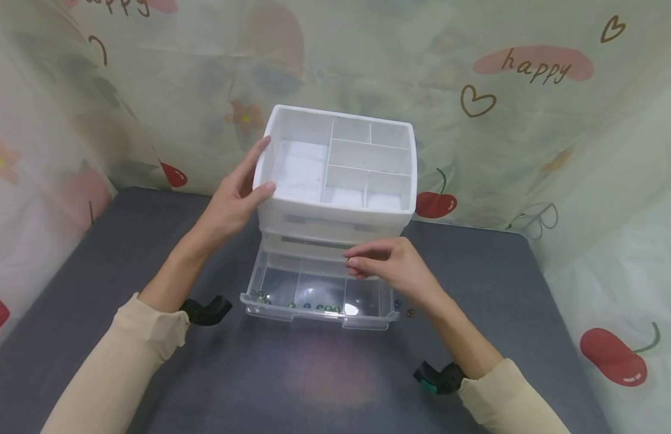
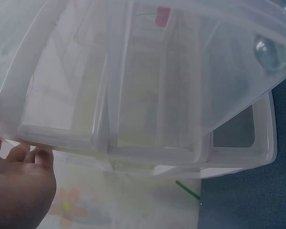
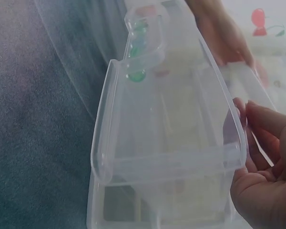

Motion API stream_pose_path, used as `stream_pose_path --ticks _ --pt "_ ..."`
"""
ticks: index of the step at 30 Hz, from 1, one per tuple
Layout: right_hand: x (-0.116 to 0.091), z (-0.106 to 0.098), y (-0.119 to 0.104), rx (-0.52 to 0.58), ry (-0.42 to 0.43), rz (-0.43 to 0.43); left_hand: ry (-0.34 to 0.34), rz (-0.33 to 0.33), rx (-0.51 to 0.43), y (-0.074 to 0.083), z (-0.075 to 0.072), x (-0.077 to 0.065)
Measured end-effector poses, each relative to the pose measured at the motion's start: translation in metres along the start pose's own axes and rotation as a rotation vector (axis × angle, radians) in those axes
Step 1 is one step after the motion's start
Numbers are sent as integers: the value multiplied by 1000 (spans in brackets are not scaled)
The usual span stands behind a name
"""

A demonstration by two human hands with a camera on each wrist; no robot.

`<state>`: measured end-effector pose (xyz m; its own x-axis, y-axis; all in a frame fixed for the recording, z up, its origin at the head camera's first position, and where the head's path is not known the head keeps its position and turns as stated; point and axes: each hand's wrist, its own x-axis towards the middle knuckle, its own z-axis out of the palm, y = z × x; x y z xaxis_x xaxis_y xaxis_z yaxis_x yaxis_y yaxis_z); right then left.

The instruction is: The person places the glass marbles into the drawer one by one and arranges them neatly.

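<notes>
A white plastic drawer organizer (image 1: 335,220) stands on the table, its top tray divided into several compartments. My left hand (image 1: 226,202) grips the tray's left side; in the left wrist view that hand (image 2: 24,186) shows fingertips against the white edge. Below, a clear drawer (image 1: 321,316) is pulled out, with several green and blue glass marbles (image 1: 328,308) along its front. My right hand (image 1: 395,265) is above the drawer's right part, thumb and fingertips close together. In the right wrist view this hand (image 3: 267,162) is beside the drawer wall; whether something small sits between the fingertips cannot be told.
Two loose marbles (image 1: 410,313) lie on the dark grey table (image 1: 330,374), just right of the drawer. A patterned curtain (image 1: 368,60) hangs behind the organizer and along both sides. Each wrist wears a black camera mount (image 1: 207,310).
</notes>
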<state>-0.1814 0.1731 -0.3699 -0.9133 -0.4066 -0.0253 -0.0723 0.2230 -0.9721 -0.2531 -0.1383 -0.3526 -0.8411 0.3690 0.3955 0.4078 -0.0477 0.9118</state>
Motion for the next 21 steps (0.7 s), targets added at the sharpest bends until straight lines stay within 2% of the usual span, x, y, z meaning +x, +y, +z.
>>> stream_pose_path --ticks 12,21 --pt "-16 -18 10 -15 62 -10 5 8 2 -1 -1 0" --pt "-32 -32 21 5 145 37 0 7 14 -1 -1 0"
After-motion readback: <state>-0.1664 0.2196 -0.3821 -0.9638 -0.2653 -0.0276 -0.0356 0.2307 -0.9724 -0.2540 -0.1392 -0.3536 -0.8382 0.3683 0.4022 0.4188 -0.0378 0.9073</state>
